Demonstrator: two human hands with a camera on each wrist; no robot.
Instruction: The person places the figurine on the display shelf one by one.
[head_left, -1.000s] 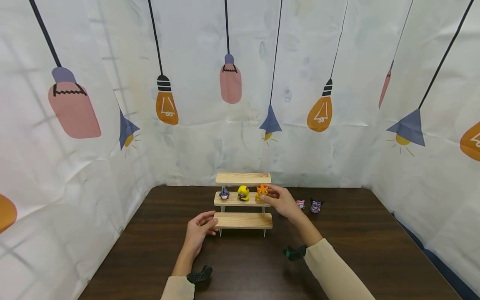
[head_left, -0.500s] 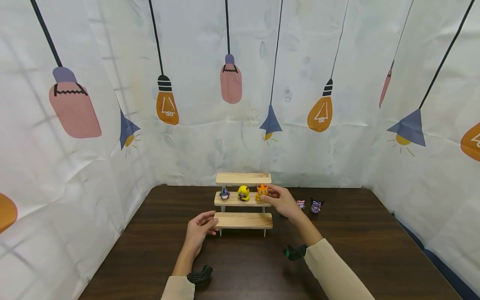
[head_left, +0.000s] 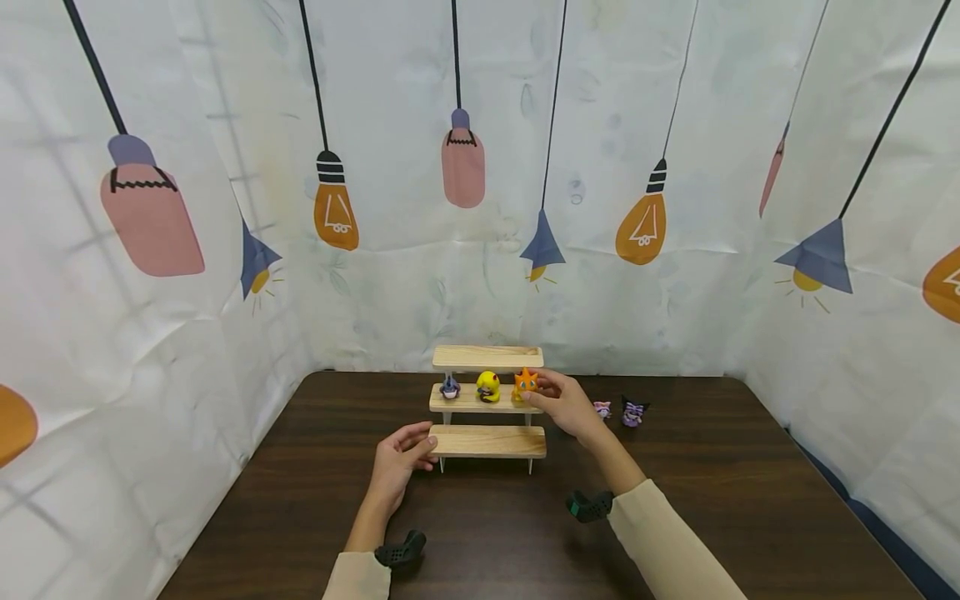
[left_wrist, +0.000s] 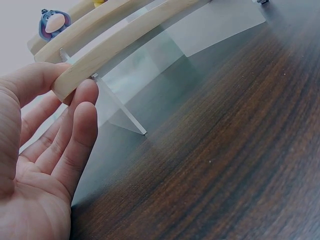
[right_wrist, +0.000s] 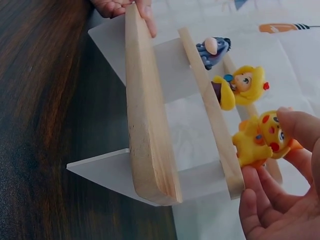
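You are at the placing step, as far as one can judge: your right hand [head_left: 566, 404] pinches the orange figure [head_left: 524, 381] between thumb and fingers at the right end of the middle shelf [head_left: 467, 406], where its base appears to rest on the wood. Your left hand [head_left: 397, 458] grips the left end of the bottom shelf [head_left: 487, 442], thumb above and fingers below, likely steadying the stand. The yellow-haired figure [head_left: 488, 387] and the blue donkey figure [head_left: 450, 387] stand beside it on that shelf. The next move probably calls for parting your right fingers gently, so the figure stays upright, before you reach for the pink figure [head_left: 602, 409] or purple figure [head_left: 633, 413] on the desk [head_left: 480, 533].
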